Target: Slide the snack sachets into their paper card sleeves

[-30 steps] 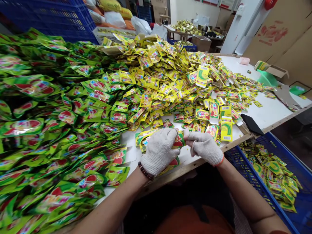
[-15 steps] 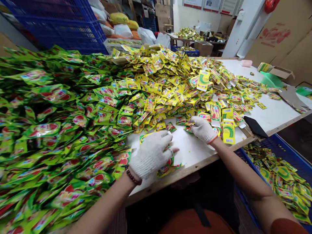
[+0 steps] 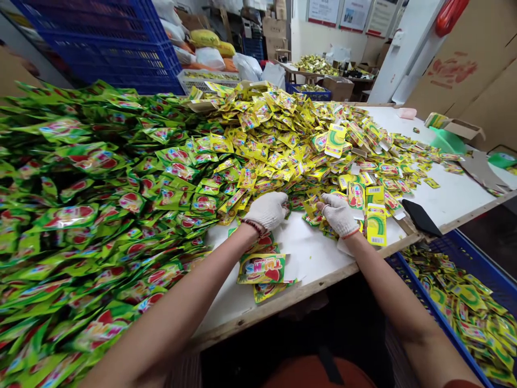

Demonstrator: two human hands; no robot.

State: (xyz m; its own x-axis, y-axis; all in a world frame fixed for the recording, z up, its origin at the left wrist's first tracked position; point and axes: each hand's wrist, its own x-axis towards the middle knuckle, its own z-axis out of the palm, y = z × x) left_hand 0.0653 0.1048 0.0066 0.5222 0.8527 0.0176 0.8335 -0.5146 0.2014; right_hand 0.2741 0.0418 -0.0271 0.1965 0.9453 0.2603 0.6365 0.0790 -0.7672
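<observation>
Both my hands wear white knit gloves. My left hand (image 3: 270, 210) reaches forward into the near edge of the yellow packet heap (image 3: 278, 134), its fingers curled over packets there. My right hand (image 3: 337, 213) rests beside it at the heap's edge, fingers closed on small yellow-green packets. A small stack of green packets (image 3: 262, 269), the top one printed with red fruit and letters, lies on the white table (image 3: 315, 253) under my left forearm.
A large mound of green watermelon-print packets (image 3: 81, 215) fills the left. Printed backing cards (image 3: 375, 218) lie right of my hand, next to a black flat object (image 3: 420, 216). A blue crate (image 3: 464, 302) with packets stands at lower right. Blue crates (image 3: 100, 43) stack behind.
My left hand let go of the green packet stack near the table's front edge and reached forward to the yellow heap. My right hand stayed at the heap's edge, gathering packets.
</observation>
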